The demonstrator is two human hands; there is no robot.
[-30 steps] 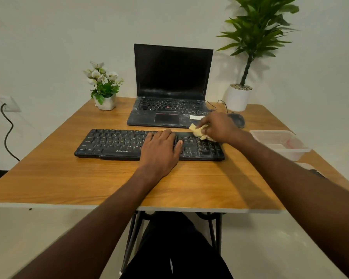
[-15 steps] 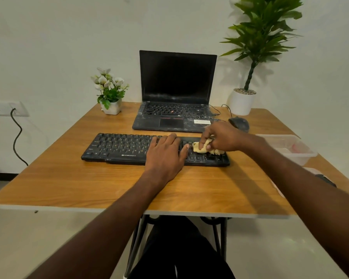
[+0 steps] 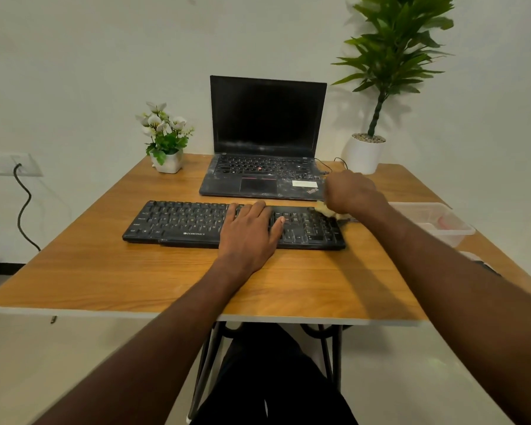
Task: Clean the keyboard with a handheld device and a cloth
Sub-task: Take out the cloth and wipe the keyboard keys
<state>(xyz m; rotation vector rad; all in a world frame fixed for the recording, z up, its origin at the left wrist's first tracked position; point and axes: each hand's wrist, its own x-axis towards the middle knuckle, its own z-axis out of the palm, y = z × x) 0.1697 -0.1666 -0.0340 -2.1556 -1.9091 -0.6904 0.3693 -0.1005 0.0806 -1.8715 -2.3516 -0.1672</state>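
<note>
Keyboard [image 3: 233,223]: black, full-size, lying flat at centre frame on the wooden counter [image 3: 105,271], just in front of the laptop [image 3: 264,167].

Left hand [image 3: 249,234]: palm down on the middle keys, fingers straight and spread, steadying the board; same placement as half a second ago.

Right hand [image 3: 350,193]: fingers curled round a pale yellow cloth [image 3: 327,209], blurred with motion. Changed: half a second ago the cloth sat on the right-hand keys; it now shows at the keyboard's upper right corner, near the back edge.

Judgement: a wiping stroke across the right-hand block, running toward that corner. Left half looks not yet wiped.

Handheld device: not identifiable in view.
</note>
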